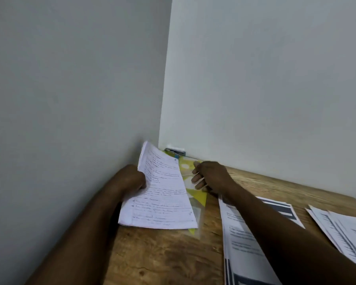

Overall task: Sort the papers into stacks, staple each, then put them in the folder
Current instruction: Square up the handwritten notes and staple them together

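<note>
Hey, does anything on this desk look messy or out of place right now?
Yes. The rightmost stack is fanned out and its sheets are not squared. The handwritten stack gripped by the left hand bows upward over the folder, whose edge the right hand holds.

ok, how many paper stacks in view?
3. Handwritten stack in the left hand, over the folder; printed stack in the middle, under the right forearm; fanned stack at the right edge, cropped. More may be off frame.
</note>
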{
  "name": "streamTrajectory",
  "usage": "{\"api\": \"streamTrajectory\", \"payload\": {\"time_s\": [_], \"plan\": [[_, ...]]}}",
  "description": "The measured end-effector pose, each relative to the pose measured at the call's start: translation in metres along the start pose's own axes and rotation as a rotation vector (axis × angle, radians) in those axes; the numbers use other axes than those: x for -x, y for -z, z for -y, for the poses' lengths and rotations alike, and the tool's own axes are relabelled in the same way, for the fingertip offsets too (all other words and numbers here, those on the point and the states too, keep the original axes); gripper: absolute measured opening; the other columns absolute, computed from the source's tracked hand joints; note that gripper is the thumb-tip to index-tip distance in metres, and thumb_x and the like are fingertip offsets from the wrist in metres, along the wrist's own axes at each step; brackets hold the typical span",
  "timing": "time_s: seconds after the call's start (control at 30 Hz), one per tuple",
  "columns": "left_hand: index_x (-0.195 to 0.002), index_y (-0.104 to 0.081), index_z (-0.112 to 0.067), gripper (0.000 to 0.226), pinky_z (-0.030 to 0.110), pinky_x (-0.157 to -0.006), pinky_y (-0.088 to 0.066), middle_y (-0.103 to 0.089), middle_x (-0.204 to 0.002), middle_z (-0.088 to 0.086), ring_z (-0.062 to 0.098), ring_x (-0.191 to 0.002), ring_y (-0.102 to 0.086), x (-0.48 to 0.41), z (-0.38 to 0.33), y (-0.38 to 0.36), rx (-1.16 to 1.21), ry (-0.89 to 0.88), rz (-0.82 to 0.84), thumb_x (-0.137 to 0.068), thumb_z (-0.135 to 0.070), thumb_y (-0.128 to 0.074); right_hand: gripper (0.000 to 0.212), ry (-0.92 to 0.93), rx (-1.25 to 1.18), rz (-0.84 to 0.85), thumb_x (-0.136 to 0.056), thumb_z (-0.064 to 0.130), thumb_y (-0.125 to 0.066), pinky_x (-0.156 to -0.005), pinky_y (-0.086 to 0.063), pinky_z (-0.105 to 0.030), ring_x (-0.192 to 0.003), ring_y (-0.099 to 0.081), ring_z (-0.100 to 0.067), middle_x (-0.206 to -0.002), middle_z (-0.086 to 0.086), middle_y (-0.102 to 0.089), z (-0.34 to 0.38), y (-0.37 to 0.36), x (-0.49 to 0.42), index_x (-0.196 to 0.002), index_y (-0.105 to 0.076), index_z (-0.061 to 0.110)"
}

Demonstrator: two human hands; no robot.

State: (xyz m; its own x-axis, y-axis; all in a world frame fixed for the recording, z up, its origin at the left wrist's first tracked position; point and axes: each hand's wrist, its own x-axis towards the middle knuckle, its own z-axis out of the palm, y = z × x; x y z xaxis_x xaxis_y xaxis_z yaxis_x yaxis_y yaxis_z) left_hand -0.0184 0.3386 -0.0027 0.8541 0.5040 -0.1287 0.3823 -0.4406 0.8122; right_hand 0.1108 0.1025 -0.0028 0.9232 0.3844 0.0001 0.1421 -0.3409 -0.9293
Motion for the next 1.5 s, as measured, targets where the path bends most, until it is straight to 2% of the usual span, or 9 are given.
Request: {"api": "streamTrajectory", "payload": {"time_s": [0.1,0.17,0.3,0.53,0.73,0.9,1.2,1.33,1.5], "plan": [[-0.087,-0.065,-0.014,0.009,0.029,-0.064,-0.048,-0.070,-0.092,0.004,0.026,-0.089,-0.067,0.000,0.004,-0.001,-0.172,-0.023,-0.040,-0.079,-0.015,-0.062,0.012,0.080,0.246,-0.062,-0.095,0.014,-0.068,-0.056,-0.051,-0.030,-0.066,-0.069,-0.021,-0.081,-0.004,-0.079,-0.011,-0.004,-0.041,-0.086,-0.074,0.008],[-0.085,-0.060,-0.018,0.008,0.030,-0.069,-0.046,-0.068,-0.093,0.002,0.027,-0.088,-0.065,-0.001,0.009,-0.003,-0.240,-0.055,-0.081,-0.080,-0.024,-0.057,0.014,0.127,0.378,-0.102,-0.089,0.009,-0.065,-0.064,-0.053,-0.028,-0.073,-0.071,-0.018,-0.080,0.004,-0.078,-0.011,-0.005,-0.064,-0.082,-0.076,0.014],[-0.100,-0.058,-0.021,0.027,0.032,-0.081,-0.050,-0.069,-0.109,0.005,0.031,-0.101,-0.065,0.003,0.010,-0.004,-0.225,-0.059,-0.095,-0.074,-0.028,-0.054,0.008,0.214,0.575,-0.114,-0.090,0.025,-0.075,-0.085,-0.054,-0.032,-0.092,-0.068,-0.017,-0.095,0.005,-0.075,-0.005,-0.019,-0.108,-0.088,-0.078,0.017],[-0.124,-0.056,-0.022,0.037,0.034,-0.084,-0.051,-0.068,-0.126,0.009,0.034,-0.111,-0.065,-0.002,0.011,-0.009,-0.262,-0.066,-0.136,-0.088,-0.030,-0.058,0.040,0.239,0.830,-0.122,-0.086,0.058,-0.073,-0.084,-0.053,-0.035,-0.100,-0.064,-0.023,-0.103,0.003,-0.068,0.004,-0.058,-0.145,-0.108,-0.074,0.024],[-0.126,-0.054,-0.023,0.039,0.042,-0.093,-0.057,-0.066,-0.125,0.009,0.035,-0.111,-0.064,0.000,0.008,-0.014,-0.314,-0.078,-0.168,-0.088,-0.028,-0.057,0.021,0.258,0.861,-0.246,-0.090,0.040,-0.069,-0.083,-0.053,-0.034,-0.105,-0.067,-0.029,-0.108,-0.002,-0.073,-0.005,-0.064,-0.144,-0.100,-0.077,0.024],[-0.126,-0.053,-0.023,0.038,0.039,-0.086,-0.055,-0.066,-0.121,0.008,0.034,-0.107,-0.064,0.003,0.007,-0.014,-0.336,-0.094,-0.185,-0.089,-0.027,-0.056,0.018,0.218,0.824,-0.267,-0.088,0.040,-0.069,-0.080,-0.054,-0.033,-0.098,-0.067,-0.029,-0.101,-0.001,-0.073,-0.011,-0.051,-0.130,-0.092,-0.075,0.024],[-0.128,-0.059,-0.028,0.041,0.036,-0.085,-0.054,-0.070,-0.124,0.006,0.033,-0.108,-0.067,0.010,0.006,-0.016,-0.346,-0.138,-0.198,-0.087,-0.026,-0.055,0.031,0.104,0.415,-0.419,-0.083,0.038,-0.064,-0.066,-0.048,-0.032,-0.079,-0.068,-0.027,-0.071,-0.006,-0.073,-0.002,-0.020,-0.119,-0.067,-0.071,0.012],[-0.128,-0.062,-0.030,0.044,0.034,-0.085,-0.054,-0.071,-0.125,0.004,0.034,-0.109,-0.067,0.008,0.007,-0.017,-0.361,-0.129,-0.209,-0.085,-0.027,-0.054,0.038,0.037,-0.001,-0.446,-0.068,0.043,-0.056,-0.077,-0.056,-0.040,-0.072,-0.071,-0.028,-0.068,-0.005,-0.076,0.001,-0.018,-0.113,-0.070,-0.074,0.010],[-0.123,-0.068,-0.027,0.038,0.034,-0.086,-0.054,-0.072,-0.124,0.005,0.035,-0.107,-0.068,0.000,0.008,-0.022,-0.414,-0.089,-0.270,-0.088,-0.030,-0.055,0.014,0.046,-0.642,-0.381,-0.091,0.020,-0.069,-0.060,-0.055,-0.031,-0.064,-0.068,-0.020,-0.076,-0.008,-0.067,0.006,-0.008,-0.105,-0.082,-0.069,0.010]]}}
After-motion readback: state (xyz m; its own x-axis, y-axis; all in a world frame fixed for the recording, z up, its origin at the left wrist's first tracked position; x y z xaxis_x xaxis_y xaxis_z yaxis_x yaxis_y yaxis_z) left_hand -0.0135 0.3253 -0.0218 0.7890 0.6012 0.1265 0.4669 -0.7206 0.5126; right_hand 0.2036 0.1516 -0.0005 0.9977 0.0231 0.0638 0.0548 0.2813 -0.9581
